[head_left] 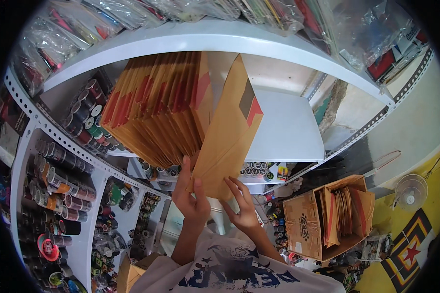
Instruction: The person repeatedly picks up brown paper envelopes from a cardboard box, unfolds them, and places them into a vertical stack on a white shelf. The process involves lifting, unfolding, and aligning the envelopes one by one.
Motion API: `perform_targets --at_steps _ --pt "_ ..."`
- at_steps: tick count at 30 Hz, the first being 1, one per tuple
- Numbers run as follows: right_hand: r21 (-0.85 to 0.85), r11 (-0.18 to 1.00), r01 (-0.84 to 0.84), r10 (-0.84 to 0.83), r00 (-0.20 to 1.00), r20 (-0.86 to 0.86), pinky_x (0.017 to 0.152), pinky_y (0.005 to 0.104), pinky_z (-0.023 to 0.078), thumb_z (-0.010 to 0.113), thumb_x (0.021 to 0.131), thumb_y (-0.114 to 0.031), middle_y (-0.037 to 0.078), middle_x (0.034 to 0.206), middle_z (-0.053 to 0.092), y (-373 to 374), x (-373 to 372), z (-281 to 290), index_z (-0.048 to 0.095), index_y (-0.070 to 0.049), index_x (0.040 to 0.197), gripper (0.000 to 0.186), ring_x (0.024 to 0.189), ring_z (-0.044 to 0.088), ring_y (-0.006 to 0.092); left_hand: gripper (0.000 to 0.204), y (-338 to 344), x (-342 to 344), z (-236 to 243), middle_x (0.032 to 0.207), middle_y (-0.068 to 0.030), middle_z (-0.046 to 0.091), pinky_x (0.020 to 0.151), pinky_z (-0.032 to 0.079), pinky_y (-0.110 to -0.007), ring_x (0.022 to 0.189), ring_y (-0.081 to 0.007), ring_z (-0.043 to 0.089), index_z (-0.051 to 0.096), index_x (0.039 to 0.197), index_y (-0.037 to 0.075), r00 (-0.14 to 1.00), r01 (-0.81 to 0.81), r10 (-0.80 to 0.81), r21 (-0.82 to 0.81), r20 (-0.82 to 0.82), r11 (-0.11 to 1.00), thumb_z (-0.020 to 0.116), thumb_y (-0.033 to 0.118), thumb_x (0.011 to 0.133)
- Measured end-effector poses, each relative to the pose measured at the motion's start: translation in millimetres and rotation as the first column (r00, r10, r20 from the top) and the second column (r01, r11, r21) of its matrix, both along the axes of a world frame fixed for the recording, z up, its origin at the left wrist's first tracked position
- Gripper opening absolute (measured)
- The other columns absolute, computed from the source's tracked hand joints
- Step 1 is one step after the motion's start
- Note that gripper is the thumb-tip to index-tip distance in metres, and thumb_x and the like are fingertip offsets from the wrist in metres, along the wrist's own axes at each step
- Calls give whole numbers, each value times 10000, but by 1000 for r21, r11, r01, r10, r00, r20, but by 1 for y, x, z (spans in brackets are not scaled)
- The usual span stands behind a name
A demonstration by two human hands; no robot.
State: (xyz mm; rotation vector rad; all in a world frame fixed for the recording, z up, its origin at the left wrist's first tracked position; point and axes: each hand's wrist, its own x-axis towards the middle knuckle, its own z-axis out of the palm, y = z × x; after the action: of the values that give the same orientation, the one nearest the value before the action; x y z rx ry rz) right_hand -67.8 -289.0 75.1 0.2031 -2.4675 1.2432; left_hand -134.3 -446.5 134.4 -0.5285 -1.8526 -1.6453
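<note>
You seem to be positioning the brown envelope (230,132) beside the envelope row (154,110), left hand (194,200) pinching its lower edge, right hand (243,210) touching it (pinch unclear); next probably calls for steady alignment.

Free room over the shelf (289,131) at right, envelope row (154,110) an obstacle at left

Moderate light; glare on plastic bags (362,31); shadow under upper shelf (220,38), its edge bowed; corners black.
</note>
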Motion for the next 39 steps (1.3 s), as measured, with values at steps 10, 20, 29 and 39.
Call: perform_targets --at_steps 10,20,29,39 --pt "-12 999 -37 36 996 -86 1219 457 448 797 863 59 221 1617 515 -21 -34 -9 490 -33 1621 823 1486 524 408 621 -23 -12 10 1565 -287 582 1132 511 -408 1370 -304 634 350 1641 -151 998 39 -36 -46 56 998 497 190 1143" --pt "-165 984 -63 46 994 -101 1214 427 458 716 936 105 194 1615 554 -35 -54 -8 509 -59 1623 736 1494 541 376 887 -32 -27 14 1639 -272 486 1009 633 -426 1367 -357 662 253 1707 -41 932 336 -344 84 111 938 710 23 950" --pt "-203 978 -48 17 988 -152 1193 422 468 651 1021 73 207 1607 570 -30 -83 -18 487 -22 1630 638 1462 577 391 769 -31 -41 13 1639 -276 482 1082 585 -461 1415 -385 624 300 1702 -12 862 449 -458 94 217 889 671 44 1031" --pt "-180 959 -220 222 975 -13 1333 458 254 583 980 118 174 1759 372 -10 -122 5 300 -76 1734 829 1637 318 403 650 -31 -51 13 1651 -248 483 1088 573 -444 1420 -371 621 329 1686 -19 842 464 -458 53 285 884 599 77 1103"
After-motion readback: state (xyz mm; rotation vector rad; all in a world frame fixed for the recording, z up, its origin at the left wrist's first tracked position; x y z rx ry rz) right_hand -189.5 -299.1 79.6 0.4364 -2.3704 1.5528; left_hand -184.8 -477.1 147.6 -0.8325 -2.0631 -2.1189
